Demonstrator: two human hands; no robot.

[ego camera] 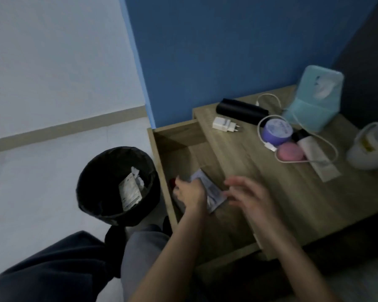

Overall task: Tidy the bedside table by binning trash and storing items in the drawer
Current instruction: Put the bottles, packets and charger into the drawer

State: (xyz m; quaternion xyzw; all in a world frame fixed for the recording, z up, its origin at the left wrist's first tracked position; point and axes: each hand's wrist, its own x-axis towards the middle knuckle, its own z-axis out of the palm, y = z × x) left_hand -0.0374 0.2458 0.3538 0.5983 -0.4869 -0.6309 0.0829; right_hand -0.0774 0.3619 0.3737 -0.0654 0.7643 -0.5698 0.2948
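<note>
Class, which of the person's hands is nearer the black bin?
Left. The left hand is in the open drawer just right of the bin, gripping a packet; the right hand hovers farther right, open, at the edge of the table.

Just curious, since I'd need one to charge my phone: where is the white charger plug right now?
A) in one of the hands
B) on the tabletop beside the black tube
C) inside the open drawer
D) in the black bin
B: the white charger plug lies on the tabletop next to the black tube, outside the drawer; the left hand grips a paper packet and the right hand holds nothing.
</note>
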